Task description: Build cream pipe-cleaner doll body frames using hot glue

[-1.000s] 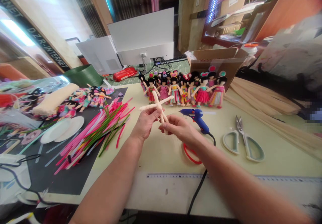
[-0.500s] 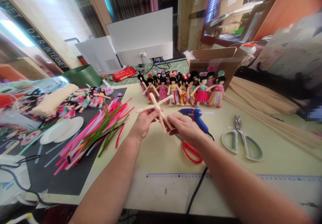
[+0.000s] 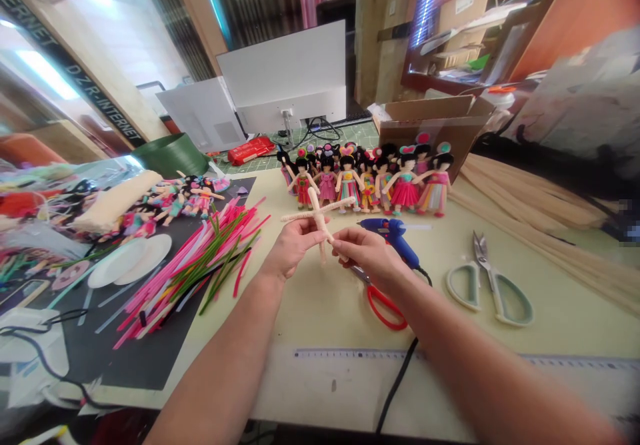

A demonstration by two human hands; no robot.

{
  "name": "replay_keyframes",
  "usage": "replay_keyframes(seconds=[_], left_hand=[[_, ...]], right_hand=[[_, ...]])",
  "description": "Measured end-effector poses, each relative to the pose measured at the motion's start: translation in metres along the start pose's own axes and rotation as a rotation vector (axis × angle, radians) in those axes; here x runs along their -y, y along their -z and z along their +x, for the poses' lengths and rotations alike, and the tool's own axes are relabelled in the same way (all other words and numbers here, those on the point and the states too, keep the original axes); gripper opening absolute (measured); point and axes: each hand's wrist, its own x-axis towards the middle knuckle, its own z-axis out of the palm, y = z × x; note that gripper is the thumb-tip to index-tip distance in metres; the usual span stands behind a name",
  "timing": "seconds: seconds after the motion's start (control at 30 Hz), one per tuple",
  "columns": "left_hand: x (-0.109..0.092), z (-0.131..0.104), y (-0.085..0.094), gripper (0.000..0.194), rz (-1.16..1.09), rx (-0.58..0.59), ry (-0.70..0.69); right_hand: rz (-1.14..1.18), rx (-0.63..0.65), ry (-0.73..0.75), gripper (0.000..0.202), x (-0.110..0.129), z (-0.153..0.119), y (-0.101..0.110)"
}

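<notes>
A cream pipe-cleaner doll figure (image 3: 318,208) with a head stub, two outstretched arms and two legs is held above the table's middle. My left hand (image 3: 293,248) pinches its body from the left, thumb across the lower part. My right hand (image 3: 369,248) has its fingers closed on one leg at the lower right. Just beyond the right hand lies a blue glue gun (image 3: 396,235). Red-handled scissors (image 3: 386,313) lie partly under my right forearm.
Several finished dolls (image 3: 349,182) stand at the back, before a cardboard box (image 3: 430,128). Pink and green pipe cleaners (image 3: 175,268) lie left, near white plates (image 3: 150,258). Grey-handled scissors (image 3: 493,278) and beige strips (image 3: 530,212) are right. A ruler (image 3: 345,354) lies in front.
The whole view has shifted slightly. My left thumb has slid lower on the doll figure, and its legs have come closer together. Both hands still hold it.
</notes>
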Motion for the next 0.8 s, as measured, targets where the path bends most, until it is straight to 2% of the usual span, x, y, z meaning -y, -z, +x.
replay_keyframes(seconds=[0.17, 0.3, 0.5, 0.6, 0.8], left_hand=[[0.002, 0.001, -0.001, 0.031, 0.074, -0.048, -0.038], [0.006, 0.002, 0.002, 0.026, 0.181, -0.079, -0.112], [0.001, 0.000, 0.001, 0.029, 0.065, 0.044, -0.064], [0.004, 0.002, 0.001, 0.032, 0.070, 0.012, -0.073], [0.010, 0.003, 0.002, 0.027, 0.172, -0.062, -0.169]], right_hand=[[0.040, 0.001, -0.024, 0.025, -0.001, 0.001, 0.001], [0.218, 0.083, -0.081, 0.029, -0.005, 0.003, 0.003], [0.205, 0.050, -0.076, 0.029, -0.005, 0.004, 0.002], [0.157, 0.029, -0.069, 0.029, -0.005, 0.003, 0.000], [0.307, 0.106, -0.104, 0.029, -0.007, 0.003, 0.002]])
